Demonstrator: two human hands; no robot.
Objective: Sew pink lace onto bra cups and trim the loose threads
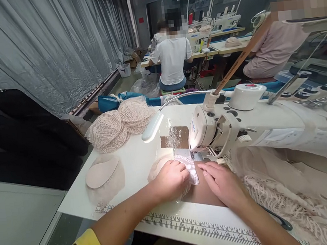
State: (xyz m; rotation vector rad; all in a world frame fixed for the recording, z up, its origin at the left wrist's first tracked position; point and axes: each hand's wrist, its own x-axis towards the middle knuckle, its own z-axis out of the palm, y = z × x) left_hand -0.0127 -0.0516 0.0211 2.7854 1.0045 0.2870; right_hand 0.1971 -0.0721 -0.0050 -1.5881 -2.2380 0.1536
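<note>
My left hand [171, 179] is closed, fingers curled down on a beige lace cup piece [156, 166] with a white lace edge [191, 169] on its right side. That edge lies just in front of the needle area of a white sewing machine [203, 128]. My right hand [222, 180] lies on the brown surface [202, 194] to the right of the lace edge, fingers stretched out. Its fingertips are close to the edge; whether they touch it I cannot tell. Part of the lace piece is hidden under my left hand.
Stacked lace cups [108, 131] stand at the back left. A single beige cup piece [103, 173] lies nearer on the left. Beige lace fabric [298, 198] is heaped on the right, by a dark handle [281, 221]. A lamp [152, 127] hangs low. People sit at machines beyond.
</note>
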